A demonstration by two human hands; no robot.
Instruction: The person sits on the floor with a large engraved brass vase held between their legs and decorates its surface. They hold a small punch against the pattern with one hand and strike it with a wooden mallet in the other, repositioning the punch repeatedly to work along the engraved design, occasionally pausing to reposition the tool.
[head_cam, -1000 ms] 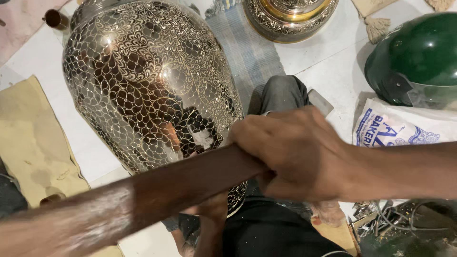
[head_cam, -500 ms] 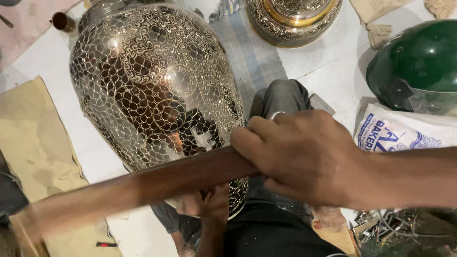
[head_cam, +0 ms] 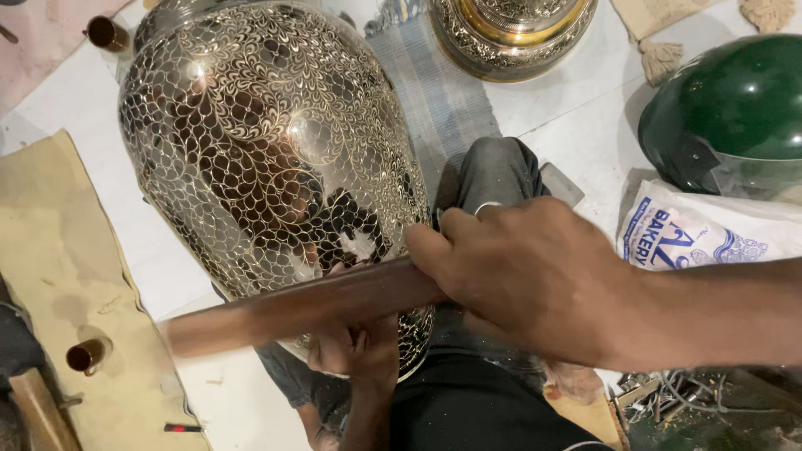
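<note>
Since half a second ago the stick (head_cam: 309, 305) has swung its blurred left end up a little, and the right hand (head_cam: 535, 280) sits a touch higher against the vase (head_cam: 271, 163); the view has shifted slightly too, so the vase fills more of the top left.

The right hand comes in from the right edge, fingers curled tight round the right end of the dark brown stick — a closed grip. The stick runs from that fist leftward and slightly nearer, lying across the lower belly of the vase; its left end is smeared by motion.

The left hand (head_cam: 355, 351) is under the stick, at the near bottom of the vase, fingers bent against the metal. Whether it grips anything I cannot tell; it looks pressed to the vase's underside.

The vase is large, shiny, covered in a fine scale-and-feather pattern, lying tilted across the person's lap, its body reaching far and left. The person's knee (head_cam: 493, 171) in grey cloth shows just right of it.

Around — a second brass pot (head_cam: 510, 38) at far centre, a green helmet (head_cam: 735, 108) far right, a white printed bag (head_cam: 693, 234) just near it, a tan cloth (head_cam: 58, 267) on the left with a small copper tube (head_cam: 85, 356) on it.
</note>
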